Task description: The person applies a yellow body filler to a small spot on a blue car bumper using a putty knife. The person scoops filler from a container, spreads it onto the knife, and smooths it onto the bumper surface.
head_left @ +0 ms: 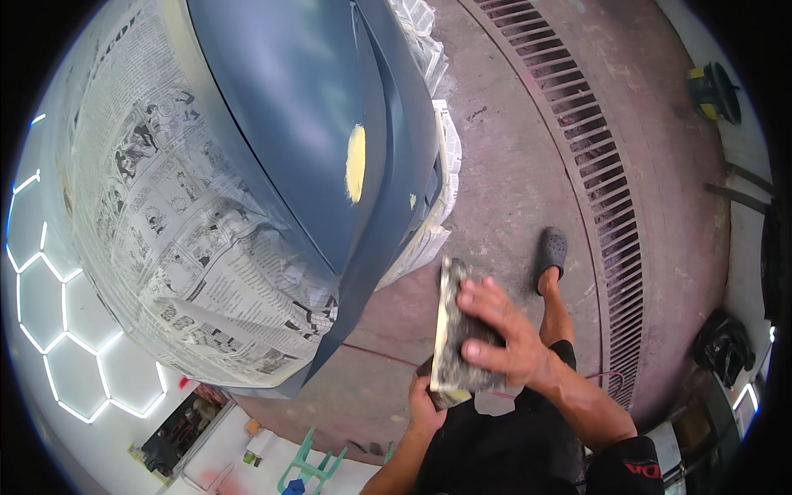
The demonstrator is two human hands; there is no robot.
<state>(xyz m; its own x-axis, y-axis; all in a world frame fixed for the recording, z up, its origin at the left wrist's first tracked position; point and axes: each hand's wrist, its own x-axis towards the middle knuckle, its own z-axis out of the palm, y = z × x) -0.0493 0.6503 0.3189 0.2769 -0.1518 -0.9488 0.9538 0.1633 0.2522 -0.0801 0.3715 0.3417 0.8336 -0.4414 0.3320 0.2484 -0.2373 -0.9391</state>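
Observation:
A dark, smeared flat slab [474, 318] with a pale yellow edge is held in front of my body. My right hand [516, 334] lies over its face, fingers and thumb pressed on it. My left hand [425, 408] is closed around a dark piece with a yellow smear [452, 399] at the slab's lower end; whether this is a separate piece I cannot tell. Ahead and left is a blue-grey vehicle body panel [289, 91], bearing an oval patch of pale yellow filler [355, 163]. Both hands are apart from the panel.
Taped newspaper [181, 198] covers the bodywork around the panel. A floor grate [606, 173] curves along the right, near my foot in a grey clog [553, 249]. A green plastic stool [312, 464] stands at lower left, and a black bag [723, 346] lies far right.

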